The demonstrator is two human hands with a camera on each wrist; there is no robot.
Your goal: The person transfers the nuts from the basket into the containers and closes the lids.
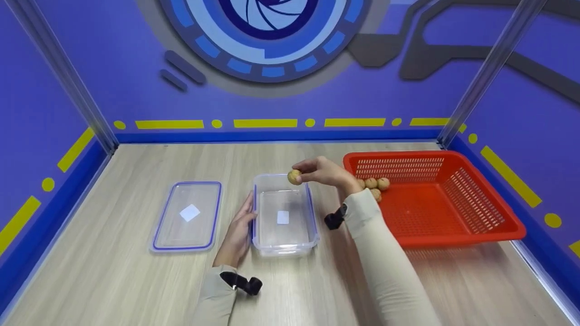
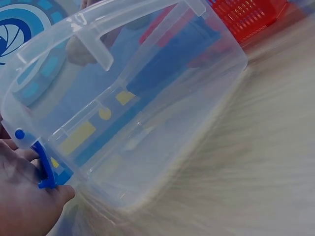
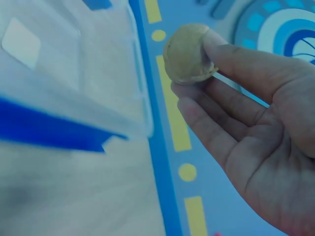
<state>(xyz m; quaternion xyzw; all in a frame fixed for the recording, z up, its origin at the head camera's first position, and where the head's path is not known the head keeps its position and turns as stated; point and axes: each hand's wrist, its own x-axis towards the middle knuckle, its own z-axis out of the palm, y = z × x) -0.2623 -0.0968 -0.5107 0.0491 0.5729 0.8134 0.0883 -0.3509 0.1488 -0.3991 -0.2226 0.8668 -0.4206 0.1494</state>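
Note:
A walnut (image 1: 294,177) is pinched between the thumb and fingertips of my right hand (image 1: 322,172), above the far right corner of a clear plastic container (image 1: 283,246). In the right wrist view, the walnut (image 3: 189,53) shows a tan shell, apart from the container's rim. My left hand (image 1: 236,235) holds the container's left side. The left wrist view has the thumb and fingers of that hand (image 2: 24,191) around a blue clip (image 2: 47,167) on the container. Within the container's walls, only a white square label shows, on its floor.
Left of the container lies a clear lid (image 1: 186,233) with a blue-violet seal. To the right stands a red perforated basket (image 1: 453,217), with several walnuts (image 1: 383,183) by its left wall, partly hidden by my right arm. Purple panels (image 1: 281,108) enclose the table's back and sides.

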